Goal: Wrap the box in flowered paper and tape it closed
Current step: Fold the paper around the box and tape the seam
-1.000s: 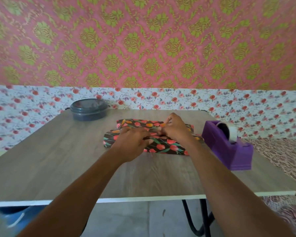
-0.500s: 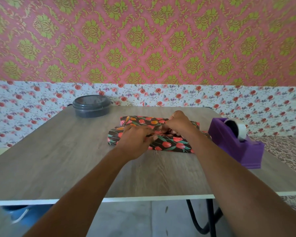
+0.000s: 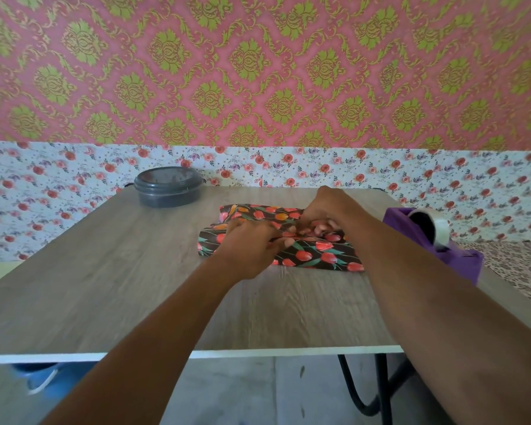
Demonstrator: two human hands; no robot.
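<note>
A flat box covered in dark paper with red and orange tulips [image 3: 316,256] lies on the wooden table [image 3: 120,286], a little right of the middle. My left hand [image 3: 249,246] rests on its near left part, with the fingers curled onto the top fold of the paper. My right hand [image 3: 325,210] reaches over the top from the right, its fingertips bent down on the paper seam where the two hands meet. The box itself is hidden under the paper. A purple tape dispenser [image 3: 436,240] with a roll of clear tape stands just right of the box.
A round dark lidded container [image 3: 167,187] sits at the table's far left corner. The table's white front edge [image 3: 74,357] runs across below my arms. Black table legs [image 3: 380,391] show under it at the right. A patterned wall stands right behind the table.
Both hands stay on the wrapped box at the seam. My right hand's fingers have curled further down onto the paper. The view has shifted slightly to the left.
</note>
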